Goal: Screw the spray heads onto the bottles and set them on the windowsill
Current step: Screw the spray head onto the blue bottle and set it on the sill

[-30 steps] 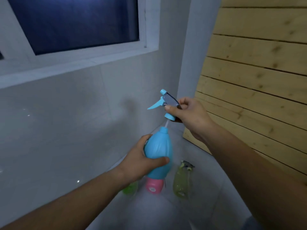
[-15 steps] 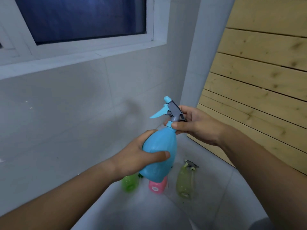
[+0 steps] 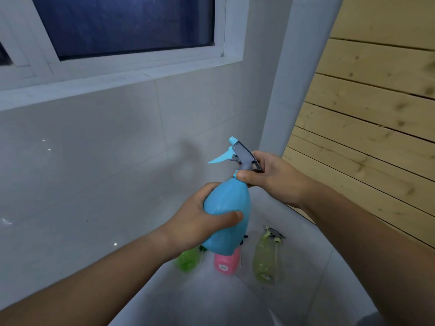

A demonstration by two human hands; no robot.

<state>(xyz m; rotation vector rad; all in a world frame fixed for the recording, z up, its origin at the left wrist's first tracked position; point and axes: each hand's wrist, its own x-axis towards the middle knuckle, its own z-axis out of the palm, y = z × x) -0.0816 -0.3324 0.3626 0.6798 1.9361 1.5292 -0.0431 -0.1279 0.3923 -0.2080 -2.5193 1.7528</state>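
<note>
My left hand (image 3: 200, 222) grips the body of a blue bottle (image 3: 227, 210), held upright in front of me. A blue and grey spray head (image 3: 240, 152) sits on the bottle's neck, trigger pointing left. My right hand (image 3: 270, 175) is closed around the collar and back of that spray head. Below, on the floor, lie a green bottle (image 3: 187, 260), a pink bottle (image 3: 227, 261) and a yellow-green bottle (image 3: 264, 257) with a grey spray head at its top. The white windowsill (image 3: 117, 81) runs under the dark window at upper left.
A white tiled wall (image 3: 94, 161) fills the left. A white column (image 3: 289, 78) stands in the corner behind the bottle. Wooden planks (image 3: 367, 128) lean along the right side. The floor (image 3: 211, 297) is pale tile.
The spray head was held above the blue bottle with its tube showing; now it rests on the neck. Both hands have risen a little and my right hand grips the collar.
</note>
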